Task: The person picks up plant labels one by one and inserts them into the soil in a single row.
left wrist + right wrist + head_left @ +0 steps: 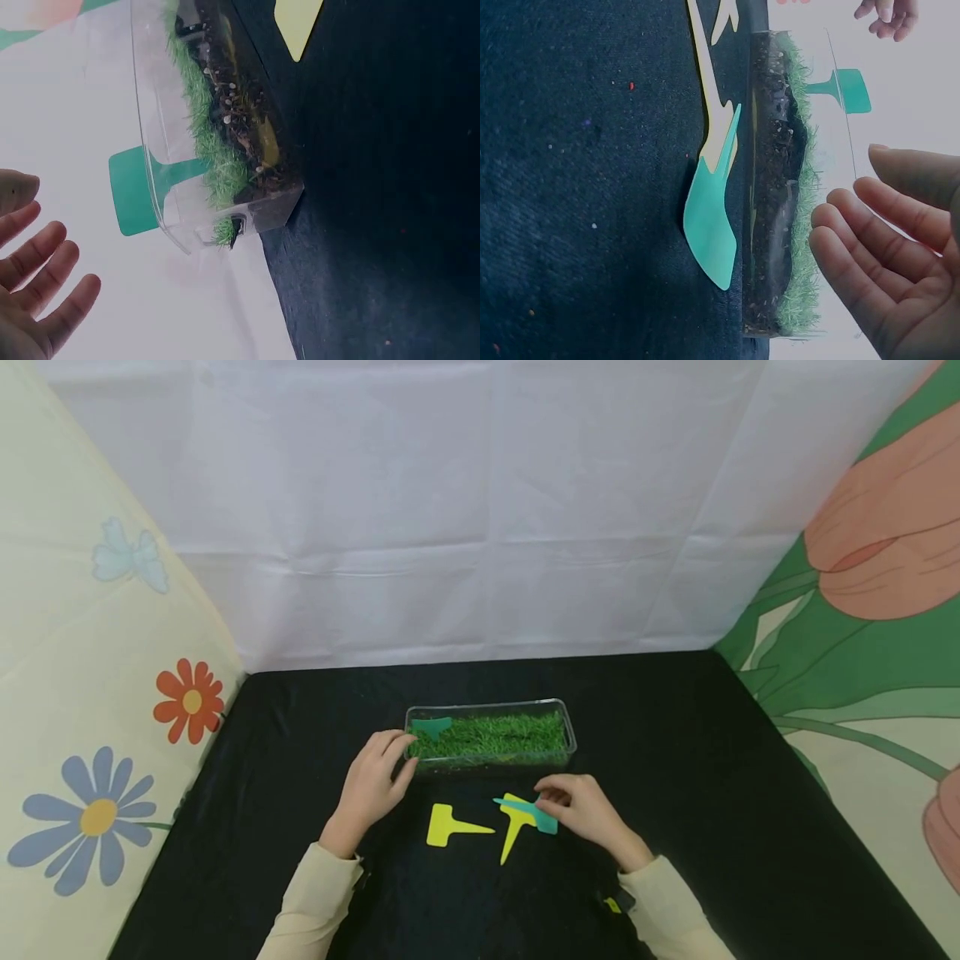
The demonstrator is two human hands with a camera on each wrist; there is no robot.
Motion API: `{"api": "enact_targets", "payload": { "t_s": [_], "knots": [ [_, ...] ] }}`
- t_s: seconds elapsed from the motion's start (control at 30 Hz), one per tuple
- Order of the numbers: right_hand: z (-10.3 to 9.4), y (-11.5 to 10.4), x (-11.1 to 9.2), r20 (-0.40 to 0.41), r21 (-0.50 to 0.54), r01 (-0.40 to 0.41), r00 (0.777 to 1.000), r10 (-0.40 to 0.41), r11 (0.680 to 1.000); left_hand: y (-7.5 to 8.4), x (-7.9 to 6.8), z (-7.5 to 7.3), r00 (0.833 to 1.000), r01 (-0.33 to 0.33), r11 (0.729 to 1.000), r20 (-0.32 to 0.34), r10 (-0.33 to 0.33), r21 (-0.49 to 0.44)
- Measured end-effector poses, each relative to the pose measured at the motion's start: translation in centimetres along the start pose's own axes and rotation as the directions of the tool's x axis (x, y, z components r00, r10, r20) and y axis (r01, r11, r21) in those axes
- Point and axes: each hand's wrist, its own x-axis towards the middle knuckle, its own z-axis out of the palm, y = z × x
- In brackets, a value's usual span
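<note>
A clear plastic container [489, 767] holds dark soil and short green grass [502, 733]. A green T-shaped plant label [135, 191] stands upright in the grass at its left end. Close to that end hovers my left hand [373, 781], fingers spread and holding nothing. My right hand [583, 808] is just above a teal plant label [711, 221], its fingers loosely bent; the right wrist view shows a gap between them and the label. This teal label lies across a yellow plant label [512, 842]. Another yellow plant label [442, 825] lies flat to the left.
Black cloth [667, 735] covers the table. A white sheet [480, 527] hangs behind it, and patterned cloths with flowers flank both sides. A small dark object with a yellow mark [615, 903] sits by the right sleeve.
</note>
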Motion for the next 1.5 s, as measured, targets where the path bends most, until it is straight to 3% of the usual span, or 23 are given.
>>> {"api": "enact_targets", "payload": {
  "t_s": [0.47,0.7,1.17,1.5],
  "knots": [
    [-0.4,-0.2,0.1,0.0,-0.019,0.004,1.0,-0.004,1.0,0.7,-1.8,0.2,0.995,0.07,0.993,-0.059,-0.076,-0.099],
    [-0.6,-0.3,0.1,0.009,-0.027,-0.017,1.0,0.017,0.999,0.8,-2.6,0.4,0.992,0.105,0.989,-0.06,-0.112,-0.101],
    [-0.8,0.3,0.2,0.038,-0.07,0.013,0.999,-0.011,0.997,0.8,-3.3,0.9,0.991,0.101,0.991,-0.073,-0.108,-0.087],
    [0.3,-0.3,1.1,0.093,-0.068,0.044,0.995,-0.038,0.997,0.9,-3.2,0.9,0.991,0.116,0.987,-0.061,-0.123,-0.111]
  ]
}}
